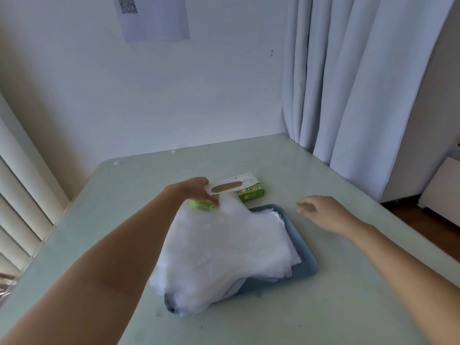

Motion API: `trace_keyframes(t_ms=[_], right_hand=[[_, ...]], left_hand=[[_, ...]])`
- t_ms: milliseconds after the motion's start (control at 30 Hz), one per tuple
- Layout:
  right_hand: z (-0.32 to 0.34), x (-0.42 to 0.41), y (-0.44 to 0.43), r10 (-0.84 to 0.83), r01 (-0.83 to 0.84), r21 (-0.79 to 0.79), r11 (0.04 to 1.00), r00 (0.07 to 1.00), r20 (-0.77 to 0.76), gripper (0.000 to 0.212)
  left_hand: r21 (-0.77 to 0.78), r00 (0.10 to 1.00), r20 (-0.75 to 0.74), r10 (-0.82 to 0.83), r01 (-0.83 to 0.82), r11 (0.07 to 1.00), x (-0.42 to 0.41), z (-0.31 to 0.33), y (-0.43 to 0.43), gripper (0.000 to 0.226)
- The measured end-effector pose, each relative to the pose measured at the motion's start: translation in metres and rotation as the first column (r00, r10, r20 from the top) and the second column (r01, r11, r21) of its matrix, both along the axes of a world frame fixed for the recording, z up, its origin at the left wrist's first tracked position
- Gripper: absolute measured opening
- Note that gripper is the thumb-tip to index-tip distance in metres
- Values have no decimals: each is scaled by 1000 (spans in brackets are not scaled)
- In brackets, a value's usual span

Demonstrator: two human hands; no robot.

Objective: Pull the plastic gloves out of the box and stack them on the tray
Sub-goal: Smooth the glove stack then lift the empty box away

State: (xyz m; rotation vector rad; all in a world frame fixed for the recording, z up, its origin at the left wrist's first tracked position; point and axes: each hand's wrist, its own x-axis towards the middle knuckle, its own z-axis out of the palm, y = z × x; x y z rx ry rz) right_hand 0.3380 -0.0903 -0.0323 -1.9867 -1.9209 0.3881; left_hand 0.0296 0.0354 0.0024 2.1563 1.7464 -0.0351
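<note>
A green and white glove box (249,191) lies on the table behind the tray, its oval opening facing up. My left hand (195,190) grips the box's left end, fingers on top and thumb at the front side. A thick, loose pile of clear plastic gloves (224,250) covers most of the blue-grey tray (307,267) and spills over its left and near edges. One glove's tip rises close to my left thumb. My right hand (321,210) hovers over the table to the right of the tray, fingers loosely curled, holding nothing.
The pale green table (348,307) meets a white wall at the back. Grey curtains (348,83) hang at the back right corner. Window blinds (22,195) run along the left. A low white unit (440,192) stands on the floor beyond the table's right edge.
</note>
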Motion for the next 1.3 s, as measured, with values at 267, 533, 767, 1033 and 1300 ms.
trace_keyframes(t_ms=[267,533,767,1033,1300], right_hand=[[-9,7,2,-2,2,59,998,1000,3,31],[-16,10,-3,9,-8,87,996,1000,-20,35],[-20,7,-3,7,-6,109,994,1000,-16,37],[-19,5,-5,20,-18,110,994,1000,-14,38],[-20,5,-9,16,-8,79,997,996,-92,40]], left_hand=[[-65,998,-4,70,-70,995,-5,-4,19,83],[-82,990,-26,137,-139,987,-22,-12,23,77],[-203,991,-79,105,-119,972,-12,2,17,95],[-48,965,131,226,-222,974,-8,2,13,61],[324,603,792,92,-543,775,26,76,-14,37]])
